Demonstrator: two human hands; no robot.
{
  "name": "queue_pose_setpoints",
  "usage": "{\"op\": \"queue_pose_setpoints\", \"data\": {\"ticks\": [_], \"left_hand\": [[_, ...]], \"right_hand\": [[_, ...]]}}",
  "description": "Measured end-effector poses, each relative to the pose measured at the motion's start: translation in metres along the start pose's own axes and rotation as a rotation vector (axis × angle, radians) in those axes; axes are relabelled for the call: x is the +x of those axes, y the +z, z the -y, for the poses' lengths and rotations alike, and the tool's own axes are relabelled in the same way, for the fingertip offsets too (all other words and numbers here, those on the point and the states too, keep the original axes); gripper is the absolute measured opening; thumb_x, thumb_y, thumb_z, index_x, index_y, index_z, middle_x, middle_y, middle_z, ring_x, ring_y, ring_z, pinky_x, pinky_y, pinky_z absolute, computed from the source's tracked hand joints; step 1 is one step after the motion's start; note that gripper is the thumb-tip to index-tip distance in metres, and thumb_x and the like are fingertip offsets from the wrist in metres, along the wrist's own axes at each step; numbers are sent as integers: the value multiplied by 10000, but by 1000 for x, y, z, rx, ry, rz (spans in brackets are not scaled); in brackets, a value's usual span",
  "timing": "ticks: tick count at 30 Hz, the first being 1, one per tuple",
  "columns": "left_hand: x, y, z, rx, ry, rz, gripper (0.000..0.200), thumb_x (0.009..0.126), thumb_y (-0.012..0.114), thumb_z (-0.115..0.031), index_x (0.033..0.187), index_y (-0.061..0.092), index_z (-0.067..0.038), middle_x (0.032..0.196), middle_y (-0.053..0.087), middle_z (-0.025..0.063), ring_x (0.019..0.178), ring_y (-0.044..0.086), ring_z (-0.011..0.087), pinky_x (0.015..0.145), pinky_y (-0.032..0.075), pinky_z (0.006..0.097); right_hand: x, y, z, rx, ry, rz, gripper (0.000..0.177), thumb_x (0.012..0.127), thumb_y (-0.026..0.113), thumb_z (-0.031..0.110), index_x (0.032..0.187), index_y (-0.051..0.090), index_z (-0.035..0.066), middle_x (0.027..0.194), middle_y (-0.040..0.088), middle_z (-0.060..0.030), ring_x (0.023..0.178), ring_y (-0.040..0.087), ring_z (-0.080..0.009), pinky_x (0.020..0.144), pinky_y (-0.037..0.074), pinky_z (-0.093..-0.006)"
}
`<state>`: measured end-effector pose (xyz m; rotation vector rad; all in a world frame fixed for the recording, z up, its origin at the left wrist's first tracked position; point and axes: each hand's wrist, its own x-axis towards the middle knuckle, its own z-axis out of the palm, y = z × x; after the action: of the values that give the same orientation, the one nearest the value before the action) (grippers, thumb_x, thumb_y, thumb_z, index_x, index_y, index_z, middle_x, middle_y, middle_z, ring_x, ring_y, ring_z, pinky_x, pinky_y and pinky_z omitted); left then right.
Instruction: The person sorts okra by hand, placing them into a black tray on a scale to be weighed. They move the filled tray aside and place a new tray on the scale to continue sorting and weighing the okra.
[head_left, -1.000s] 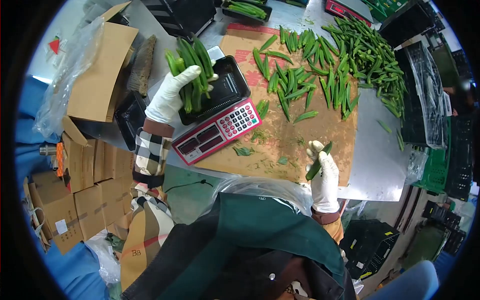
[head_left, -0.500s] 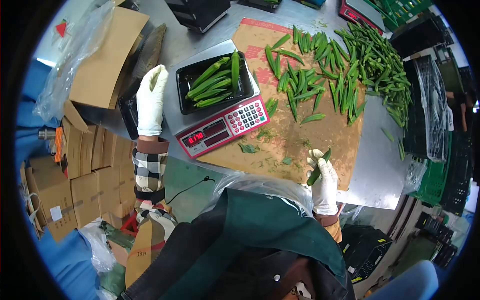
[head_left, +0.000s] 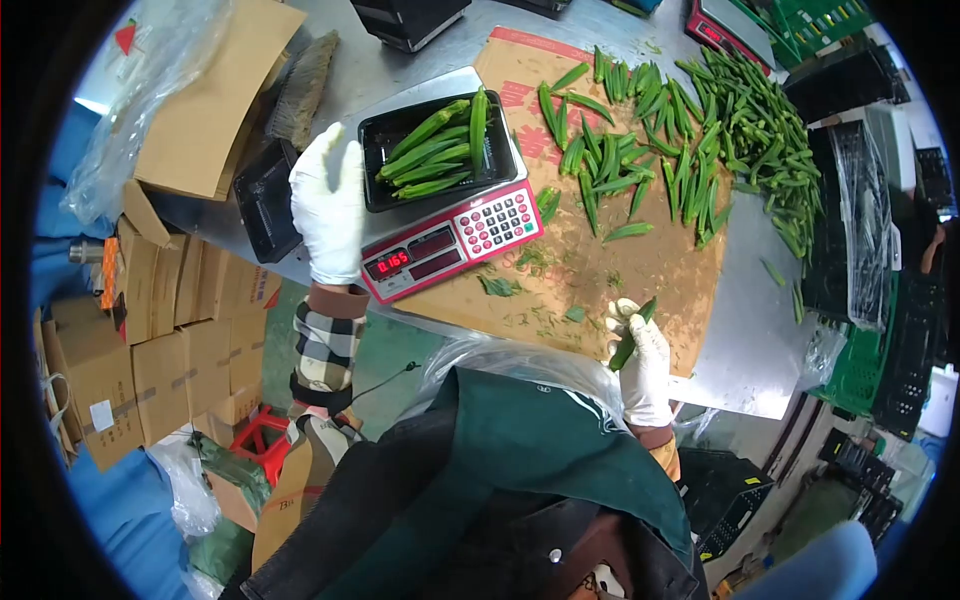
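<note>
Head cam has our dark green bib closest, all bunched up at the bottom. Just past it, our right hand is in a white glove, thumb and fingers pinching a single okra pod that sticks up at a slant over the near edge of a stained cardboard sheet. Over on the other side, our left hand, gloved too, is spread, thumb apart from the fingers, right beside a black tray; we can't tell if it's touching the rim. That tray sits on a pink-framed scale with 0.165 lit up in red, and we've got a handful of okra pods lying in it, most of them roughly side by side, one standing out lengthwise near the right. Further up the cardboard we have loose okra in rough clusters, then a big heap of okra to the right, spilling onto the metal table. Way at the back, a second red scale sits near a green crate.
</note>
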<state>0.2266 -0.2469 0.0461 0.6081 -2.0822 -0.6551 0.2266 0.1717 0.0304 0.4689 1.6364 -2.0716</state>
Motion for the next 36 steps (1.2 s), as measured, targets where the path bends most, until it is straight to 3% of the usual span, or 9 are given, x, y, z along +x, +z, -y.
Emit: {"op": "queue_pose_setpoints", "data": {"ticks": [6, 8, 9, 12, 19, 22, 27, 30, 36], "left_hand": [[-45, 54, -92, -412, 193, 319, 259, 881, 747, -33, 1134, 735, -86, 1123, 714, 85, 1069, 666, 225, 964, 522, 335], [-59, 70, -122, -199, 358, 673, 254, 910, 701, -172, 1143, 730, -75, 1082, 723, 105, 1052, 665, 278, 955, 521, 382], [-82, 112, -100, -66, 668, 778, 267, 919, 661, -208, 1143, 725, -78, 1093, 725, 112, 1043, 662, 294, 937, 515, 405], [-114, 161, -111, -42, 693, 963, 168, 917, 584, -171, 999, 715, -105, 908, 690, 113, 894, 654, 313, 790, 499, 428], [-130, 239, -109, 207, 785, 981, 129, 889, 597, -151, 957, 705, -130, 868, 672, 106, 883, 653, 303, 767, 482, 427], [-113, 217, -121, 8, 696, 948, 119, 873, 649, -173, 965, 705, -123, 886, 676, 102, 872, 646, 323, 785, 485, 442], [-62, 124, -133, -992, -345, 1146, 242, 983, 639, -149, 1201, 678, -49, 1095, 693, 43, 1031, 651, 158, 924, 508, 313], [-43, 79, -105, -1093, -655, 1051, 271, 999, 637, -142, 1229, 646, 1, 1175, 675, 48, 997, 643, 111, 939, 509, 277], [0, 10, -70, -390, -76, 150, 205, 922, 716, -51, 1126, 723, -73, 1019, 714, 55, 925, 660, 150, 841, 531, 299]], "right_hand": [[-2, 7, -1, 7, 10, -24, 305, 1043, 569, 171, 1279, 638, -9, 1179, 716, -96, 944, 676, -114, 700, 506, -235], [-1, 6, -1, 12, 14, -32, 301, 1042, 568, 170, 1275, 640, -8, 1174, 717, -94, 939, 677, -112, 695, 505, -233], [-2, 6, -1, 7, 10, -40, 300, 1041, 570, 170, 1273, 641, -7, 1171, 719, -92, 939, 677, -110, 694, 505, -232], [-4, 4, 1, -2, 6, -69, 297, 1039, 573, 172, 1268, 645, -4, 1163, 721, -88, 935, 676, -105, 693, 506, -229], [-3, -11, -6, 45, 10, -107, 289, 1031, 591, 161, 1264, 650, 2, 1172, 721, -89, 933, 686, -110, 687, 515, -233], [-2, -14, -6, 56, 12, -107, 290, 1030, 596, 157, 1268, 650, 1, 1175, 722, -92, 937, 690, -116, 681, 517, -237], [3, -12, -9, 45, 29, -89, 297, 1036, 585, 161, 1276, 645, -3, 1171, 727, -94, 929, 687, -107, 675, 512, -230], [5, -6, -7, 8, 29, -66, 300, 1039, 581, 166, 1280, 643, -2, 1166, 729, -96, 924, 682, -99, 669, 507, -222], [6, -7, -13, 1, 27, -34, 298, 1037, 584, 165, 1284, 641, 8, 1158, 730, -101, 924, 680, -98, 673, 504, -216]]}}
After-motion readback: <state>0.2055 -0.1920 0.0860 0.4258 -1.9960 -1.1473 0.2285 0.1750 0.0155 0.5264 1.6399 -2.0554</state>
